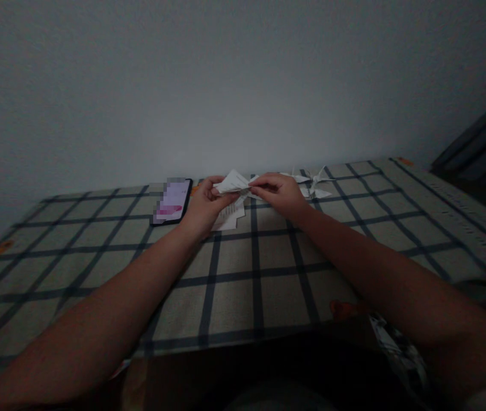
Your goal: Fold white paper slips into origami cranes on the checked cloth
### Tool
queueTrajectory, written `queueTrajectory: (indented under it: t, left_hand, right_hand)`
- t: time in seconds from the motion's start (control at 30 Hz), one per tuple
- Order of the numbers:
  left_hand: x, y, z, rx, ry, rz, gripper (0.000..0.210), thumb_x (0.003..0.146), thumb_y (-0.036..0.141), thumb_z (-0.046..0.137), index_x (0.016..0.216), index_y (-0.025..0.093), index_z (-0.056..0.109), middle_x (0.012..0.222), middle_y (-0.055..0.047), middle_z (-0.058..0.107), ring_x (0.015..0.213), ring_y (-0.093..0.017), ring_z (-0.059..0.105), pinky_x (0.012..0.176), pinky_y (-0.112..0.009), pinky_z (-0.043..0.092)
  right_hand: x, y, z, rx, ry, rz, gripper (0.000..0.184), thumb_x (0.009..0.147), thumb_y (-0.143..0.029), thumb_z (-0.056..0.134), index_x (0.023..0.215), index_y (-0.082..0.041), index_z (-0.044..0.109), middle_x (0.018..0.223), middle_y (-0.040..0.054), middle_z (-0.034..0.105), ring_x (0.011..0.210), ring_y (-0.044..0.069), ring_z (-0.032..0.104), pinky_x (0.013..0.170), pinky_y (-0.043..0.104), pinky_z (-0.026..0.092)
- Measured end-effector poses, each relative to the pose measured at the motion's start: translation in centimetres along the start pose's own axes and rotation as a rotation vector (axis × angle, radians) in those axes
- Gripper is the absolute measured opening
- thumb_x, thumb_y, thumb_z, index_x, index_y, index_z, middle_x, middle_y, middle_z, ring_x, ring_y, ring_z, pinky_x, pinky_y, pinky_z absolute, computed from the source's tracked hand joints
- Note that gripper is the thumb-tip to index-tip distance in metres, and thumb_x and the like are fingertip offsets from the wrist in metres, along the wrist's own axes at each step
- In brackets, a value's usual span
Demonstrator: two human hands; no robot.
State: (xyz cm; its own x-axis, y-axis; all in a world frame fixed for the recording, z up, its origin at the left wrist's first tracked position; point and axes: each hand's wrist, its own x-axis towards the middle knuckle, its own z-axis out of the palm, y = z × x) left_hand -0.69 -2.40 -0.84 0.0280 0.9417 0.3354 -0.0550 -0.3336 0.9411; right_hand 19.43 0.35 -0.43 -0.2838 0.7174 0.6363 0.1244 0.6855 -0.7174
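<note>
Dim light blurs the fold lines. White folded paper piece (235, 182), pinched between left hand (203, 206) and right hand (280, 193), held above checked tablecloth (268, 274), partly finger-covered.

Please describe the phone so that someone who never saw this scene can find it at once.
On the checked tablecloth, look at the far edge by the wall, just beyond the left hand. The phone lies flat there: dark-framed, with a lit pinkish screen, unlike the white folded paper nearby.
</note>
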Motion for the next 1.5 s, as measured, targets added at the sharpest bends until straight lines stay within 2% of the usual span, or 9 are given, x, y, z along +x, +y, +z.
queueTrajectory:
  t: [0.17, 0.3, 0.5, 0.63, 0.77, 0.93, 1.03, 1.27, 1.5]
  left_hand:
    - [-0.1, 0.3, 0.0, 0.034, 0.011, 0.061, 0.061, 0.06, 0.027, 0.086, 0.112, 0.022, 0.054, 0.098, -0.004, 0.074, 0.09, -0.02, 0.072, 0.084, -0.035, 0.055]
    - [-0.6, 0.7, 0.1, 0.14, -0.04, 0.129, 0.073, 0.06, 0.027, 0.087, 0.125, 0.025, 0.053, 0.107, -0.006, 0.072, 0.095, -0.022, 0.07, 0.086, -0.036, 0.055]
    - [-0.7, 0.6, -0.2, 0.289, -0.048, 0.176, 0.027, 0.07, 0.032, 0.08, 0.092, 0.02, 0.071, 0.105, -0.006, 0.072, 0.101, -0.023, 0.067, 0.087, -0.035, 0.054]
    - [-0.4, 0.2, -0.5, 0.318, 0.015, 0.212, 0.027, 0.072, 0.033, 0.079, 0.094, 0.02, 0.071, 0.101, -0.005, 0.072, 0.097, -0.022, 0.066, 0.088, -0.035, 0.053]
    - [-0.5, 0.1, -0.3, 0.406, -0.046, 0.295, 0.028, 0.073, 0.033, 0.079, 0.096, 0.021, 0.069, 0.097, -0.004, 0.07, 0.095, -0.021, 0.065, 0.094, -0.037, 0.049]
    - [-1.3, 0.7, -0.3, 0.485, -0.193, 0.275, 0.048, 0.072, 0.04, 0.08, 0.114, 0.025, 0.064, 0.13, -0.009, 0.059, 0.119, -0.027, 0.057, 0.096, -0.042, 0.049]
    - [-1.4, 1.2, -0.5, 0.545, -0.139, 0.353, 0.037, 0.079, 0.045, 0.074, 0.109, 0.026, 0.067, 0.141, -0.01, 0.051, 0.131, -0.029, 0.049, 0.104, -0.046, 0.044]
    - [-1.0, 1.8, -0.5, 0.634, 0.081, 0.536, 0.015, 0.08, 0.037, 0.076, 0.089, 0.026, 0.074, 0.103, -0.003, 0.069, 0.101, -0.022, 0.062, 0.1, -0.04, 0.045]
    - [-1.7, 2.1, -0.2, 0.663, 0.098, 0.537, 0.01, 0.08, 0.035, 0.076, 0.085, 0.026, 0.076, 0.088, -0.001, 0.075, 0.086, -0.021, 0.064, 0.09, -0.038, 0.048]
  right_hand:
    - [0.0, 0.2, 0.3, 0.156, 0.022, 0.075, 0.028, 0.077, -0.033, 0.075, 0.1, -0.017, 0.074, 0.097, 0.0078, 0.075, 0.089, 0.017, 0.069, 0.086, 0.036, 0.056]
    - [0.0, 0.4, 0.3, 0.11, -0.016, 0.075, 0.021, 0.079, -0.032, 0.072, 0.091, -0.015, 0.073, 0.089, 0.0069, 0.074, 0.083, 0.017, 0.068, 0.082, 0.035, 0.056]
    - [0.0, 0.6, 0.5, 0.118, -0.044, 0.041, 0.024, 0.078, -0.031, 0.072, 0.097, -0.017, 0.067, 0.091, 0.0056, 0.071, 0.082, 0.015, 0.067, 0.079, 0.032, 0.055]
    - [0.1, 0.8, 0.9, 0.178, -0.024, 0.159, 0.028, 0.074, -0.039, 0.076, 0.087, -0.017, 0.063, 0.084, 0.0035, 0.068, 0.078, 0.015, 0.064, 0.077, 0.031, 0.054]
    - [0.1, 0.9, 0.9, 0.179, -0.082, 0.188, 0.028, 0.078, -0.043, 0.072, 0.084, -0.016, 0.066, 0.081, 0.0037, 0.068, 0.076, 0.015, 0.063, 0.076, 0.032, 0.053]
    - [0.0, 0.7, 0.8, 0.061, -0.019, 0.085, 0.02, 0.081, -0.037, 0.066, 0.083, -0.017, 0.063, 0.081, 0.0037, 0.068, 0.076, 0.015, 0.062, 0.075, 0.032, 0.052]
    - [-0.1, -0.2, 0.5, -0.12, -0.022, -0.04, 0.011, 0.082, -0.029, 0.063, 0.08, -0.018, 0.062, 0.081, 0.0036, 0.066, 0.077, 0.015, 0.061, 0.077, 0.032, 0.05]
    - [-0.3, -1.9, 0.4, -0.33, -0.015, -0.277, 0.006, 0.086, -0.022, 0.058, 0.08, -0.019, 0.058, 0.082, 0.0044, 0.063, 0.081, 0.017, 0.058, 0.079, 0.033, 0.046]
    - [-0.3, -2.0, 0.6, -0.436, -0.018, -0.441, 0.005, 0.089, -0.019, 0.056, 0.085, -0.019, 0.059, 0.087, 0.0072, 0.065, 0.089, 0.02, 0.058, 0.085, 0.036, 0.045]
